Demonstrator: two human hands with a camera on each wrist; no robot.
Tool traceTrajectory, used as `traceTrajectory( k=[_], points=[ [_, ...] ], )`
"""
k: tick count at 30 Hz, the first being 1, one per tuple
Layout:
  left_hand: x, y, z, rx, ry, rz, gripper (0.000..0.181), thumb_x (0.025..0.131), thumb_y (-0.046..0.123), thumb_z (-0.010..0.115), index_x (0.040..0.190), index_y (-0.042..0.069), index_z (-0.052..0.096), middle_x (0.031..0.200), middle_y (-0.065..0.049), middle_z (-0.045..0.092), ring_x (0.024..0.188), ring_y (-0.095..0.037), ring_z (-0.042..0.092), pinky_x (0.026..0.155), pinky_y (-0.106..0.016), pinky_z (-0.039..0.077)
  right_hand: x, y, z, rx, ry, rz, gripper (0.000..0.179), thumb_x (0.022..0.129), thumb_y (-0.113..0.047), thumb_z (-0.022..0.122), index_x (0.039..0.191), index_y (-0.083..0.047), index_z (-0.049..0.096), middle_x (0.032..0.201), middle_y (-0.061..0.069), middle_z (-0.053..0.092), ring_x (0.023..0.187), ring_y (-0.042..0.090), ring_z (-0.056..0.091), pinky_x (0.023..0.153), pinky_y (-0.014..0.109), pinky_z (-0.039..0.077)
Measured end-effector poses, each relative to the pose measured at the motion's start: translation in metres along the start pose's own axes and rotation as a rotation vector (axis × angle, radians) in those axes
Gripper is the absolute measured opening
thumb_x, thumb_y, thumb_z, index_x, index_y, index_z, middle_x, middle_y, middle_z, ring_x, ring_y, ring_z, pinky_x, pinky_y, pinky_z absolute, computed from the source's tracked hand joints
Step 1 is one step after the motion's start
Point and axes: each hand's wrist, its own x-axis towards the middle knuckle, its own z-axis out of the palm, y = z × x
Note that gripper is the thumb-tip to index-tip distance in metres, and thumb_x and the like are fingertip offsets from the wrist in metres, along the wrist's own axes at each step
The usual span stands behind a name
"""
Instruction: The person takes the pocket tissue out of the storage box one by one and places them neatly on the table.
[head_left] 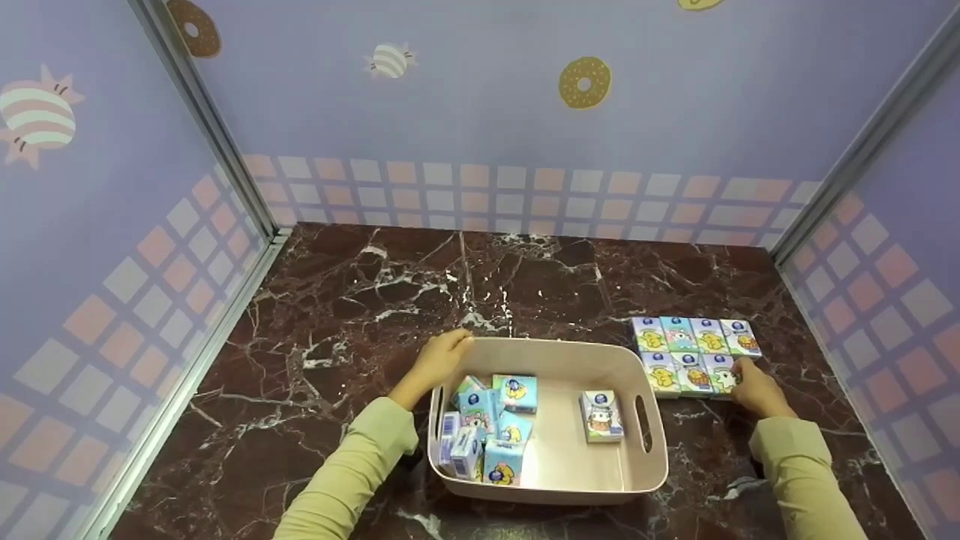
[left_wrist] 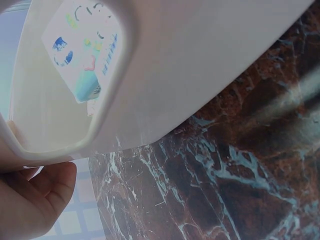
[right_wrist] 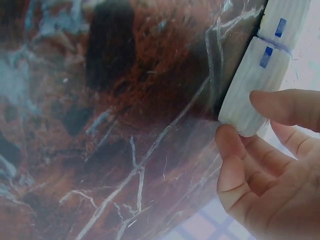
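My left hand (head_left: 441, 358) grips the rim of a beige plastic basket (head_left: 570, 350) at its far left corner; in the left wrist view the curled fingers (left_wrist: 60, 182) lie by the rim. Small tissue packs (head_left: 504, 457) with cartoon prints lie jumbled in the basket's left half, and a single tissue pack (head_left: 601, 417) lies at its right. Right of the basket, several tissue packs (head_left: 679, 337) lie side by side in two rows. My right hand (head_left: 759, 388) pinches the nearer row's right-end tissue pack (right_wrist: 250, 90), thumb on its side and a finger at its end.
Dark red marble-patterned tabletop (head_left: 375, 300) lies under everything. Purple panels with candy and donut prints stand at the back (head_left: 480, 112), left (head_left: 90, 225) and right (head_left: 900, 247). The basket has a handle hole (head_left: 643, 424) in its right wall.
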Motion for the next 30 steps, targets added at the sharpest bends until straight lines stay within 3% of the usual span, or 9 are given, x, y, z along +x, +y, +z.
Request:
traceTrajectory(
  k=[8,14,21,30],
  points=[
    [0.000,0.000,0.001,0.001,-0.003,-0.009,0.020,0.090,0.022,0.046,0.091,0.009,0.061,0.078,-0.007,0.062,0.068,-0.021,0.052,0.066,-0.036,0.042,-0.001,-0.007,-0.013,-0.001,-0.082,0.082,0.039,0.070,-0.003,0.047,0.107,0.008,0.039,0.098,0.031,0.047,0.078,0.036,0.044,0.065,0.042,0.035],
    [0.000,0.000,0.000,-0.001,0.005,0.007,0.020,0.090,0.022,0.046,0.091,0.008,0.061,0.078,-0.008,0.062,0.068,-0.021,0.052,0.066,-0.037,0.043,-0.002,-0.033,-0.032,0.014,-0.043,0.116,0.056,0.071,-0.008,0.048,0.123,0.005,0.032,0.115,0.037,0.041,0.079,0.037,0.044,0.062,0.041,0.035],
    [-0.001,0.001,0.000,-0.011,0.001,0.007,0.019,0.090,0.021,0.046,0.091,0.008,0.061,0.073,-0.007,0.060,0.066,-0.019,0.050,0.064,-0.036,0.042,-0.001,-0.076,-0.049,0.090,-0.026,0.018,0.061,0.075,-0.009,0.052,0.129,0.003,0.028,0.118,0.037,0.039,0.095,0.048,0.045,0.070,0.049,0.039],
    [0.000,-0.001,0.000,-0.022,-0.004,-0.005,0.019,0.090,0.021,0.046,0.092,0.008,0.061,0.070,-0.006,0.057,0.064,-0.018,0.047,0.062,-0.035,0.040,-0.007,-0.129,-0.057,0.135,-0.051,-0.162,0.060,0.078,-0.012,0.059,0.130,0.000,0.029,0.120,0.034,0.040,0.102,0.048,0.045,0.075,0.050,0.042]
  ],
)
